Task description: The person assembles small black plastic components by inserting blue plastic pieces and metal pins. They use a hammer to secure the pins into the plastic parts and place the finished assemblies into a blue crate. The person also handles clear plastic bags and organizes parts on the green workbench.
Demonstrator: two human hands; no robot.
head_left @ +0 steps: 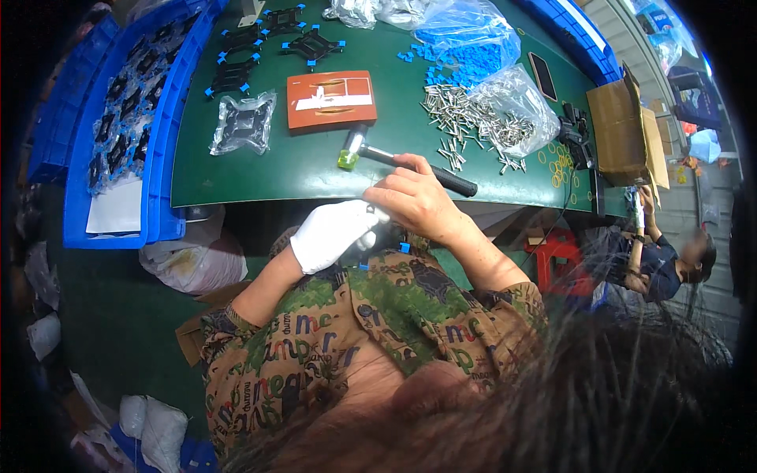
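Note:
My left hand (330,236), in a white glove, is closed around a black bracket (386,239) held at the table's front edge. Most of that bracket is hidden by my hands; two blue corner caps (404,247) show below them. My bare right hand (414,199) meets the left with fingers pinched together, and what lies between them is hidden. Just beyond, a hammer (381,155) with a yellow-green face and black grip lies on the table, its handle passing behind my right hand. Further back sits an orange-red block (331,121) with slots and white tape.
Silver metal pins (461,118), blue caps (465,69) and plastic bags lie at the back right, near a phone (542,76) and cardboard box (619,130). Capped brackets (314,46) and a bagged one (243,124) lie left, beside a blue crate (162,158). Another person (658,264) is at right.

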